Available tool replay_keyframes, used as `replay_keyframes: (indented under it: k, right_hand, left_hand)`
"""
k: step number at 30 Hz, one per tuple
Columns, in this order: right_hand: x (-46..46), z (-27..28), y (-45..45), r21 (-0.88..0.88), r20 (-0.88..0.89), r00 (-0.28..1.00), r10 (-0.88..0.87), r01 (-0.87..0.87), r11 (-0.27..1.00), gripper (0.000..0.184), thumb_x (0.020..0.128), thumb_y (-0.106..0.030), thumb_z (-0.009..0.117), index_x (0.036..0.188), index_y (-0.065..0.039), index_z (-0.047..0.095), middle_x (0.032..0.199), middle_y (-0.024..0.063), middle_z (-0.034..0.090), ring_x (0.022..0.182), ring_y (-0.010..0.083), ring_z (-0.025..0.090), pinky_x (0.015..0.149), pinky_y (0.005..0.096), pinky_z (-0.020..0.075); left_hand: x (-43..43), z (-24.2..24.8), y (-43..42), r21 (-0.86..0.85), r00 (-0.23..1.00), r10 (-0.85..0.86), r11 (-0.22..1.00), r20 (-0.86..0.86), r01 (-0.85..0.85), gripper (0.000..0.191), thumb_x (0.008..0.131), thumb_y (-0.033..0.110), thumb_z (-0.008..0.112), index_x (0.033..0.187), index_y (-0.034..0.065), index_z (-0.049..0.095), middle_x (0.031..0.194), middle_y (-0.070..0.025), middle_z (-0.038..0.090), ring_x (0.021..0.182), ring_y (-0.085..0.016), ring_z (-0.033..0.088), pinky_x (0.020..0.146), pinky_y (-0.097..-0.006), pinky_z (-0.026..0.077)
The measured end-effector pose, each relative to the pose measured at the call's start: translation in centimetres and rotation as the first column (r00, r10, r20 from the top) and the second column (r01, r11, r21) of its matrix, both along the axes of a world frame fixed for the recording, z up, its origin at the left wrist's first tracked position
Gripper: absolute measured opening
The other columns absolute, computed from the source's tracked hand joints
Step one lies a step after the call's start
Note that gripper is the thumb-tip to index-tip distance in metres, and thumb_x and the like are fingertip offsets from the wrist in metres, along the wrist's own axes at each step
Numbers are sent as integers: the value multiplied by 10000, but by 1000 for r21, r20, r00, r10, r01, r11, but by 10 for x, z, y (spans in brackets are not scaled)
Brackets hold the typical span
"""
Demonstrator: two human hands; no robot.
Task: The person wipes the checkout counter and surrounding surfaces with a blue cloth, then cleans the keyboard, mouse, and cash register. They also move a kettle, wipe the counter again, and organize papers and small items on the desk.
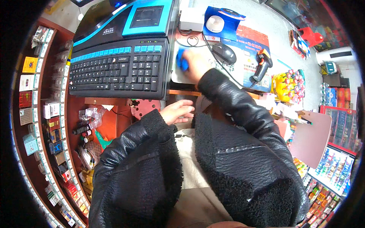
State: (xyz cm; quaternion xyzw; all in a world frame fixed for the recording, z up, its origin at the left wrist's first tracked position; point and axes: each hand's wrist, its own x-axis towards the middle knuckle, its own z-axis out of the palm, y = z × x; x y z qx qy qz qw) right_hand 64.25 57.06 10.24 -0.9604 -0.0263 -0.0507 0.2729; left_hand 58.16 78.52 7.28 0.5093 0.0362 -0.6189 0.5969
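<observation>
My right hand (195, 64) grips a blue cloth (181, 60), or a similar crumpled blue thing, against the white counter top (178, 78). Just left of it stands the black keyboard (114, 72) of a cash register, with blue keys along its top row. My left hand (178, 112) hangs below the counter edge in front of my body, its fingers apart and nothing in it. A black computer mouse (224, 53) lies right of my right hand. Farther right, a handheld barcode scanner (261, 66) rests on a printed blue and red mat (251, 40).
The register's screen (146, 16) rises behind the keyboard. A blue stand (228, 24) with a white round device (215, 24) stands at the back. Cables cross the counter. Several small bottles (289, 85) stand at right. Shelves of small boxes (55, 125) line the left side.
</observation>
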Motion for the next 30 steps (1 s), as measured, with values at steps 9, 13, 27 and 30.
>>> replay_keyframes:
  k: [9, 13, 27, 30]
  right_hand:
    - [-64, 51, -50, 622, -473, 758, 448, -73, 780, 714, 837, -339, 826, 1410, -47, 518, 1186, 236, 686, 1092, 349, 694, 982, 421, 535]
    - [-9, 19, -113, -633, 11, 932, -363, 287, 719, 755, 852, -260, 792, 1519, -206, 444, 1370, 219, 612, 1253, 378, 613, 1120, 486, 451]
    - [-50, -41, 5, -159, -9, 929, -371, 365, 917, 834, 840, -353, 821, 1510, -54, 423, 1413, 286, 494, 1256, 466, 539, 1084, 492, 455]
    - [-66, -44, 3, -133, 54, 947, -317, 321, 938, 919, 810, -371, 833, 1526, -21, 377, 1394, 328, 479, 1273, 486, 505, 1094, 527, 429]
  left_hand:
    - [10, 4, 5, -314, 991, 136, 940, -3, -130, 602, 983, 243, 682, 1496, 47, 435, 1329, -158, 639, 1197, -272, 661, 1019, -423, 546]
    - [11, -6, 7, -283, 1000, 22, 959, -15, -25, 620, 967, 216, 687, 1508, 50, 433, 1329, -141, 645, 1203, -252, 658, 1036, -412, 525]
    - [20, 0, 12, -259, 995, -95, 961, 8, 93, 653, 962, 233, 724, 1514, 63, 421, 1373, -93, 608, 1245, -220, 618, 1073, -406, 498]
    - [18, 9, 12, -270, 991, -10, 962, -130, -26, 655, 990, 272, 693, 1534, 63, 392, 1430, -132, 573, 1288, -262, 602, 1098, -433, 491]
